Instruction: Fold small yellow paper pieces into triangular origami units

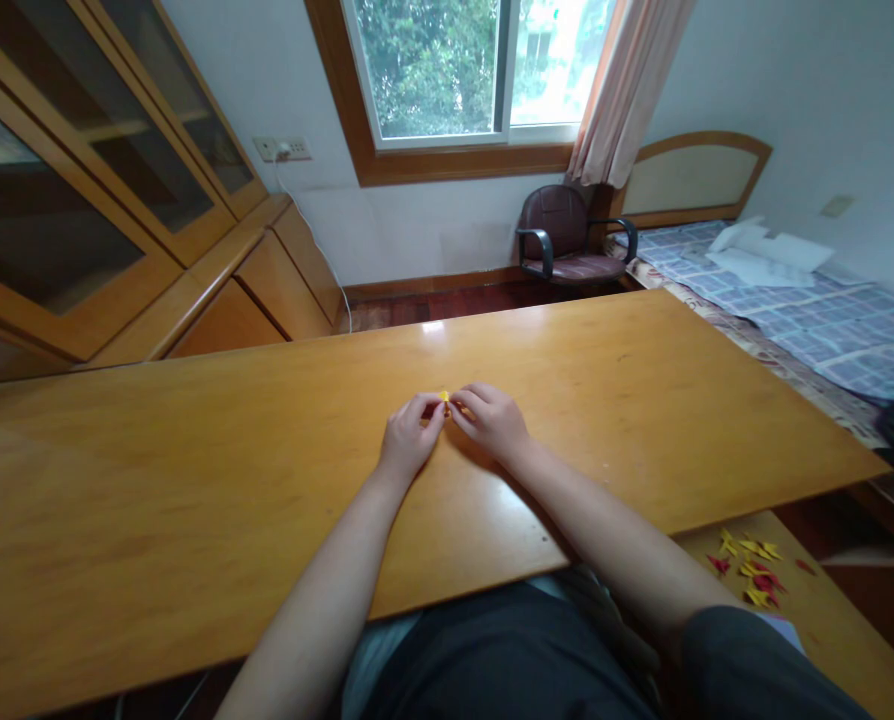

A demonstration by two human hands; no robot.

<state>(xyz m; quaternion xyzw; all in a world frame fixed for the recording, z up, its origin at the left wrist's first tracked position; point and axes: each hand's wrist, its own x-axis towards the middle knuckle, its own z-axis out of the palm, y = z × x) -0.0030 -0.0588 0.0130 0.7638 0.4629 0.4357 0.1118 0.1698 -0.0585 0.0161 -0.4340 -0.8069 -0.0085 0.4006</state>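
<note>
A small piece of yellow folded paper (444, 397) is pinched between my two hands, just above the middle of the wooden table (214, 480). On its left side, the fingertips and thumb of my left hand (411, 428) are closed on it. My right hand (490, 415) grips it from the right, with thumb and fingers pressed together. Most of the paper is hidden behind my fingertips, so its exact shape cannot be made out.
Several yellow and red folded-paper pieces (754, 570) lie on a lower wooden surface (859, 620) at my right. Beyond the table are a brown armchair (559, 230) and a bed with a checked cover (807, 320). A glass-doored cabinet (207, 270) stands left.
</note>
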